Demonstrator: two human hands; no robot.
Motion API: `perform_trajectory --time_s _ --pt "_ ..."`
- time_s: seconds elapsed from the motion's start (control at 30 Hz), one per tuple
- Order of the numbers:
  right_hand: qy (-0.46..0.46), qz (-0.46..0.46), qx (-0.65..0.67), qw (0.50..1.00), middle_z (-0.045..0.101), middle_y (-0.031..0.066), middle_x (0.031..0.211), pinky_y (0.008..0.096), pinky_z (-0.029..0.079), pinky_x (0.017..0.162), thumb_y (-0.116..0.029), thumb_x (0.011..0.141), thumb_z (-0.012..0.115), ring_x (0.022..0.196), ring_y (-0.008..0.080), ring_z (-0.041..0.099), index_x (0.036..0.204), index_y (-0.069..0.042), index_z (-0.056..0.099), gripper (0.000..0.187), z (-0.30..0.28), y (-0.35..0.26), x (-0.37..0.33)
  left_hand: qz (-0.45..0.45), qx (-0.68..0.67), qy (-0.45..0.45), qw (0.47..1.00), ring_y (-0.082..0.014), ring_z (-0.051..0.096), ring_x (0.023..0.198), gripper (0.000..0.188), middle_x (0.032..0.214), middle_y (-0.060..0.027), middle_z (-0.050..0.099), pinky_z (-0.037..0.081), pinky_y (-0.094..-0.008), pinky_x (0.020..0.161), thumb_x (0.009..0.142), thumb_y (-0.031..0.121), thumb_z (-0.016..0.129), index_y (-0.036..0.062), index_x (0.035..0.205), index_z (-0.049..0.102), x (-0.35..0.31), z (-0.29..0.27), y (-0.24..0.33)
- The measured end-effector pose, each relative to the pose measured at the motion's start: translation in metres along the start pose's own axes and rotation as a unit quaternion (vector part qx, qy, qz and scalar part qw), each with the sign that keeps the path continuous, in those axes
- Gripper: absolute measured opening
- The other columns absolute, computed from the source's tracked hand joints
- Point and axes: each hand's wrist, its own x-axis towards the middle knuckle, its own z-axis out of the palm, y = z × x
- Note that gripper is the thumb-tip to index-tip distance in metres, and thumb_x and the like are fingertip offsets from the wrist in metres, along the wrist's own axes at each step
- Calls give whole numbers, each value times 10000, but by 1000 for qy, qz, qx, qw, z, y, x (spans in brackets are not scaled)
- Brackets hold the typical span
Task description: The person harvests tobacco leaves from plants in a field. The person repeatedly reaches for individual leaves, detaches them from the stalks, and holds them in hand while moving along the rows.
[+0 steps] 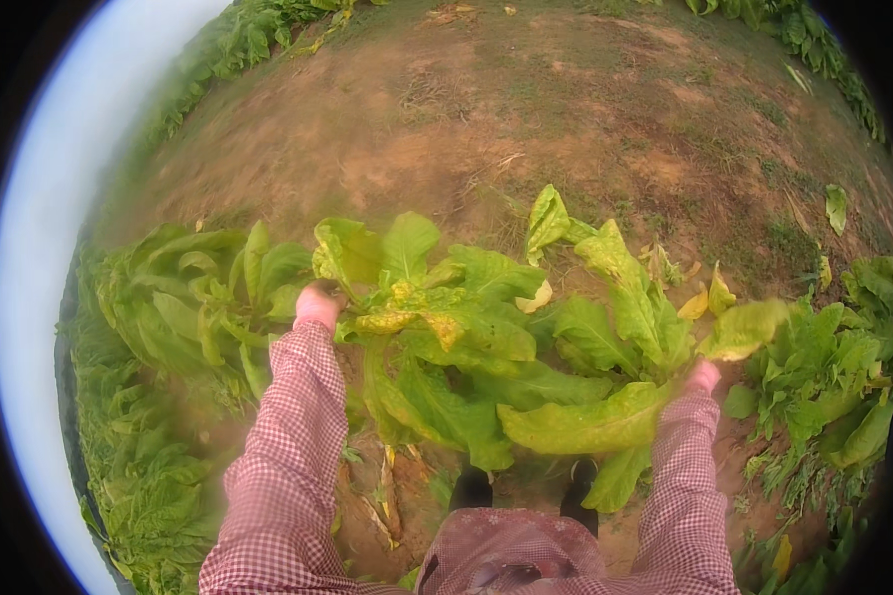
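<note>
My left hand is closed round the base of several broad tobacco leaves, green with yellow blotches, that spread to its right across the middle. Leaf blades partly cover its fingers. My right hand is at the right end of the same mass, where the stalk ends of more tobacco leaves come together. It looks closed on them, though its fingers are mostly hidden. A yellow-green leaf sticks out just above this hand. Both arms reach forward, spread apart, in checked sleeves.
Growing leafy plants stand close on the left and on the right. My shoes are below the leaves, with dry stalks nearby. Ahead lies brown soil with sparse grass, and a loose leaf is at the right.
</note>
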Motion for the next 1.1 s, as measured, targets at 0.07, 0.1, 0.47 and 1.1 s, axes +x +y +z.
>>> perform_trajectory --time_s 0.07,0.1,0.47,1.1 --pt "30 76 60 995 565 88 1202 281 443 895 -256 845 573 1064 177 556 1207 -131 535 385 1 5 -28 53 15 -7 998 -271 564 1064 439 1147 -150 594 440 -331 912 760 228 695 35 1140 590 16 5 -4" --pt "42 103 126 986 554 97 1211 292 437 899 -267 852 564 1066 186 550 1230 -115 506 411 -4 4 -42 63 -23 -15 998 -266 561 1072 425 1164 -152 583 440 -331 919 770 207 684 34 1146 586 21 8 -8" --pt "44 -184 553 811 624 149 909 349 473 687 -169 777 583 776 258 594 1139 23 508 416 -214 -194 -224 95 74 -59 991 -219 628 730 352 852 -150 613 547 -302 589 817 -37 505 -19 1159 427 -86 17 3" --pt "124 -531 -232 806 647 140 981 345 482 822 -217 773 558 927 290 614 944 -91 660 235 -143 -515 -339 232 -47 -34 971 -246 512 1053 400 1079 -142 537 337 -375 994 842 144 418 15 1220 429 -87 29 -27"
